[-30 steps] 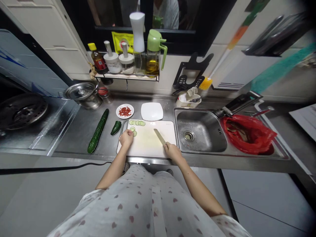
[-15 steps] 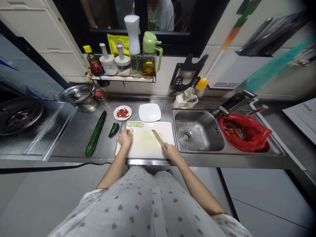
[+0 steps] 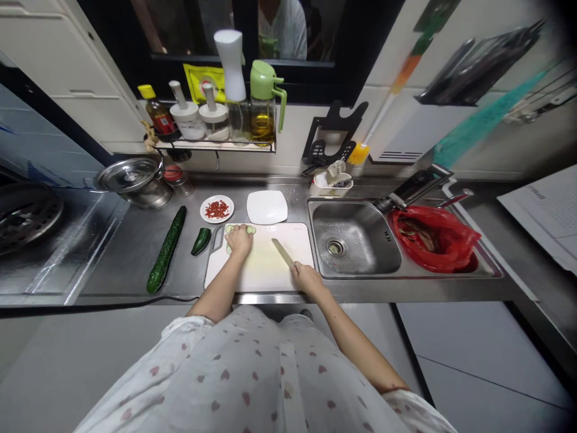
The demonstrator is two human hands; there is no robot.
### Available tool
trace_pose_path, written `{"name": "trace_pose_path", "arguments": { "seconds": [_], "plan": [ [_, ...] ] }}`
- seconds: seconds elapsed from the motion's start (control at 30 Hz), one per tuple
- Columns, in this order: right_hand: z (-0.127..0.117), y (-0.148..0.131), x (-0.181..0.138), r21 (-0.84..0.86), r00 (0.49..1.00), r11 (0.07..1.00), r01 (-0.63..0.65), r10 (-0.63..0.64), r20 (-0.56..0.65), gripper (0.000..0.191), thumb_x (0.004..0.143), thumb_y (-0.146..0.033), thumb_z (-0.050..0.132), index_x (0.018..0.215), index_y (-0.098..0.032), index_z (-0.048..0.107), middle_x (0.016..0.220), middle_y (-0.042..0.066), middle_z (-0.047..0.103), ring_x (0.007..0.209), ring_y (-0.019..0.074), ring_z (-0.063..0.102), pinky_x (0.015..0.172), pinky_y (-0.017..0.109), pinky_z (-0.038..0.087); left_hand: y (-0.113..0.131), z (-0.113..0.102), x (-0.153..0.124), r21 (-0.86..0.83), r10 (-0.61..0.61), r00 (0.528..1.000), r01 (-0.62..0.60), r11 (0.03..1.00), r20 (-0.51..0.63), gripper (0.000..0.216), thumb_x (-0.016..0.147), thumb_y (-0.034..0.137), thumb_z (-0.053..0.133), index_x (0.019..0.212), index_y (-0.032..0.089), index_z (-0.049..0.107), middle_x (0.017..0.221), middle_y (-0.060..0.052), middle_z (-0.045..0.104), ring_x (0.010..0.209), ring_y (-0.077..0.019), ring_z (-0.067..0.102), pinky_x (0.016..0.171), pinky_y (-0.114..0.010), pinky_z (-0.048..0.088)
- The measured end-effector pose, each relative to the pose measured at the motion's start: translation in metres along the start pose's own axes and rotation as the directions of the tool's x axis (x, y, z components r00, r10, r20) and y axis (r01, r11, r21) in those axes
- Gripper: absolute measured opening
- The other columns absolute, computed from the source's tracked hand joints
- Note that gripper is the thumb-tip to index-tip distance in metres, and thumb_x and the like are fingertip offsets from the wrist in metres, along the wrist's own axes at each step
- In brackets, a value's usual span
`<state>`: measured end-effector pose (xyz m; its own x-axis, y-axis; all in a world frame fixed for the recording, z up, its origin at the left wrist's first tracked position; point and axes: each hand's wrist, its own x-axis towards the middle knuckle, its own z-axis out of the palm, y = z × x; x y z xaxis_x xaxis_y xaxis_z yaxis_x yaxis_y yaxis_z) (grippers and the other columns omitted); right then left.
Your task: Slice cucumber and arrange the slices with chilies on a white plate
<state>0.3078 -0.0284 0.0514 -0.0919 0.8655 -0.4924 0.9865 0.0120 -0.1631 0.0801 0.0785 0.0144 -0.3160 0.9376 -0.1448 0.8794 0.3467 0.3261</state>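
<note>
Cucumber slices [image 3: 251,230] under left hand [image 3: 240,240]

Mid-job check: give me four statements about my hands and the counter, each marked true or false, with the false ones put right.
1. The right hand holds the knife. True.
2. The left hand is over the sink. False: it is at the cucumber slices on the cutting board.
3. Red pieces lie on the round plate. True.
4. The long cucumber is inside the steel pot. False: it lies on the counter.
</note>
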Motion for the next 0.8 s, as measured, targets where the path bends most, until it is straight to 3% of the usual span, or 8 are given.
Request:
{"name": "trace_pose_path", "arguments": {
  "seconds": [0.6,0.8],
  "plan": [
    [-0.002,0.0,-0.002,0.011,1.0,1.0,0.002,-0.002,0.003,0.034,0.1,-0.034,0.029,0.115,-0.02,0.057,0.107,0.012,0.069,0.102,0.0223,0.064,0.08,0.029,0.042,0.0,0.008,0.013,-0.09,-0.065,0.998,0.066,0.994,0.015,0.027,0.077,0.023,0.059,0.105,0.025,0.062,0.122,-0.012,0.057,0.119,-0.0308,0.047,0.095,-0.042,0.036],
    [-0.001,0.0,-0.002,0.012,1.0,1.0,0.006,-0.006,0.003,0.034,0.1,-0.034,0.029,0.115,-0.02,0.056,0.108,0.012,0.069,0.102,0.0223,0.064,0.079,0.029,0.042,0.003,0.008,0.017,-0.107,-0.028,0.999,0.032,0.994,0.045,0.027,0.076,0.016,0.056,0.101,0.027,0.061,0.111,-0.006,0.064,0.114,-0.0263,0.051,0.092,-0.037,0.037]
  ]
}}
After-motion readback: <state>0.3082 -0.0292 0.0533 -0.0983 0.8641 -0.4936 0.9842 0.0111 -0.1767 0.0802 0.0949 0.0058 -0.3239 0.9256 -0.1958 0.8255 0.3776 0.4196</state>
